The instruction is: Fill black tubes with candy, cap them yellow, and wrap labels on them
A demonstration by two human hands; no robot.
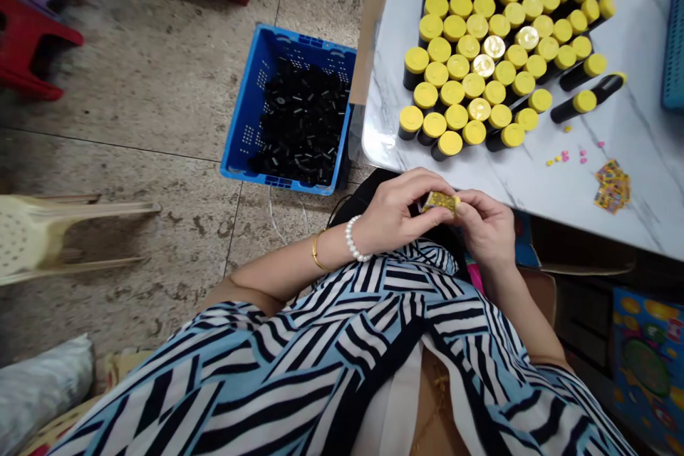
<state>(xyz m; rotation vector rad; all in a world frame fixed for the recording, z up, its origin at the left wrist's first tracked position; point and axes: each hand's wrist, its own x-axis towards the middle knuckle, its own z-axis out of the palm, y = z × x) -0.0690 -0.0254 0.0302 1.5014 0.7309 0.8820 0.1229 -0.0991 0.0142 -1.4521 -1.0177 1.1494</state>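
We judge that the step in hand is a fine handling of one small piece (441, 201), which is just beside the near edge of the bench (649, 139). The left hand (400, 205) has its fingers clamped around this piece, and the fingers of the right hand (489, 224) pinch at its yellow end. For the next move, we think, the left grip must be steady while the right one works gently. The piece looks short, with a busy yellow pattern, similar to the stickers (613, 187) lying on the bench; its underside we cannot see
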